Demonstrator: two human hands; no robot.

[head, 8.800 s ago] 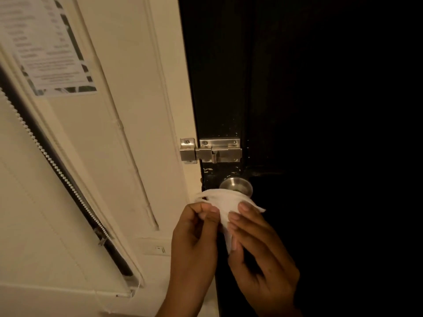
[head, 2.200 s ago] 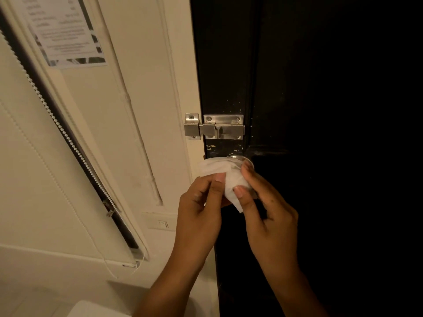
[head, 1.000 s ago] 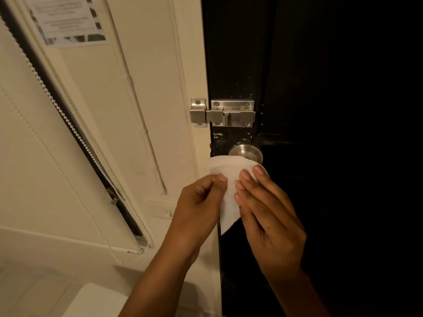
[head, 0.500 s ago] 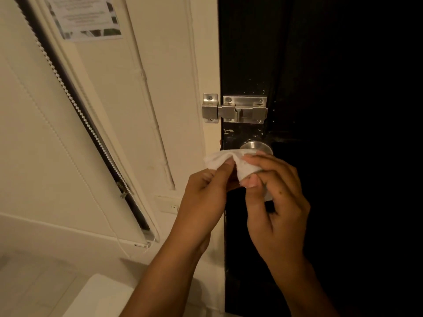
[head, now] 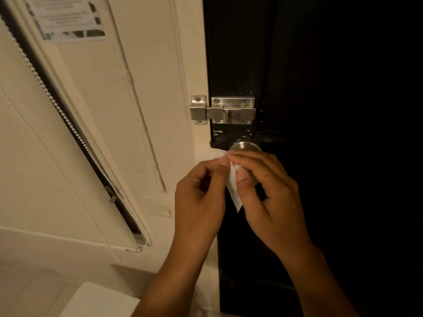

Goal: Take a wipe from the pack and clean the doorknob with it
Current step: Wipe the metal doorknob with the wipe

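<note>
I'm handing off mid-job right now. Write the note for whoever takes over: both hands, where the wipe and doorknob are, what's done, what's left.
Left hand: fingertips pinching the thin white wipe at its upper left.
Right hand: thumb and fingers closed on the same wipe, just below the round brushed-metal doorknob.
Wipe: bunched between both hands in front of the knob, a loose corner hanging down. Whether it touches the knob cannot be told.
Doorknob: on the black door, top exposed, beneath the silver slide bolt latch.
Done: wipe is out; the pack is not in view.
Left: wiping the knob all round, probably.
</note>
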